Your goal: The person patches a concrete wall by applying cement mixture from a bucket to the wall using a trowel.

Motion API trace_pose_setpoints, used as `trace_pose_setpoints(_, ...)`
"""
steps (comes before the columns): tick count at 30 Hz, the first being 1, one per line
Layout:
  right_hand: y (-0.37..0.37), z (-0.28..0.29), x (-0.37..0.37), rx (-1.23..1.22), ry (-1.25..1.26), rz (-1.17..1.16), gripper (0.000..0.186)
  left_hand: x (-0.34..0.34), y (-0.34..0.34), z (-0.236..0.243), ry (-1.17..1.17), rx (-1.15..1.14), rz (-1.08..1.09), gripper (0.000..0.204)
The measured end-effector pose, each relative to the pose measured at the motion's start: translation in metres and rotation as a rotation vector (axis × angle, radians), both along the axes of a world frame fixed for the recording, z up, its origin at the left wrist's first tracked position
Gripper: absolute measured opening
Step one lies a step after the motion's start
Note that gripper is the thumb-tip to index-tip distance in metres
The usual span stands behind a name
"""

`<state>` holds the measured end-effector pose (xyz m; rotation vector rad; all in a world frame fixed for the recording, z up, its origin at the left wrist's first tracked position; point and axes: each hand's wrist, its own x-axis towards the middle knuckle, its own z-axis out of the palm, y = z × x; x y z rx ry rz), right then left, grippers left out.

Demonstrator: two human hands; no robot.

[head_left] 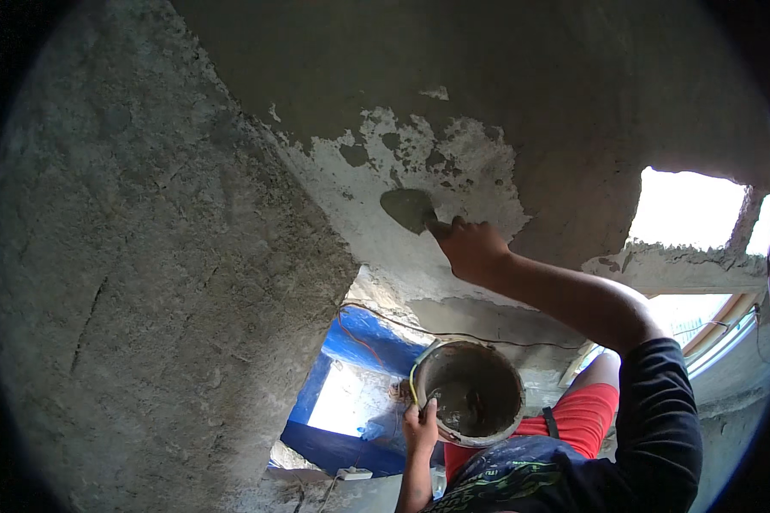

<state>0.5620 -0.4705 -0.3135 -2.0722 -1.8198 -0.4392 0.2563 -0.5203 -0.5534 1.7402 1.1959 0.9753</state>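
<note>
My right hand (473, 248) is closed round the handle of a pointed trowel (407, 210), its arm stretched up toward the wall. The grey blade lies over a pale, bare patch (479, 167) of the wall, at or close to the surface; I cannot tell whether it touches. Darker wet-looking mortar (556, 103) surrounds the patch. Low in front of my body, my left hand (421, 429) grips the rim of a round bucket (512, 380). Some grey mortar (464, 406) lies in the bottom of the bucket, and a yellowish handle stands along its left side.
A rough concrete slope (162, 274) fills the left side. Two bright openings (689, 209) break the wall at right, above a wood-framed window (719, 329). Cables (479, 339) run behind the bucket. Below left shows a blue-painted area (364, 338) beside an opening.
</note>
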Motion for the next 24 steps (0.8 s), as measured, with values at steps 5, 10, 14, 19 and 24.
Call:
trace_pose_setpoints(5,-0.004,0.042,-0.011,0.174,-0.121,-0.072,0.075,-0.007,0.008,0.007,0.06,-0.089,0.036,0.03)
trace_pose_setpoints(10,0.01,0.061,0.03,0.344,-0.211,-0.214,0.072,0.01,0.016,-0.011,-0.083,-0.033,-0.001,0.037)
trace_pose_setpoints(14,-0.037,0.02,0.015,0.289,-0.187,-0.248,0.072,-0.004,0.013,-0.018,-0.019,-0.001,0.003,0.041)
trace_pose_setpoints(19,-0.121,-0.048,0.02,0.222,0.286,-0.063,0.064,-0.01,-0.002,-0.015,-0.011,-0.005,0.09,0.041)
trace_pose_setpoints(24,-0.208,-0.174,0.029,0.088,1.67,0.089,0.055,-0.024,-0.011,-0.07,0.179,-0.02,0.207,0.048)
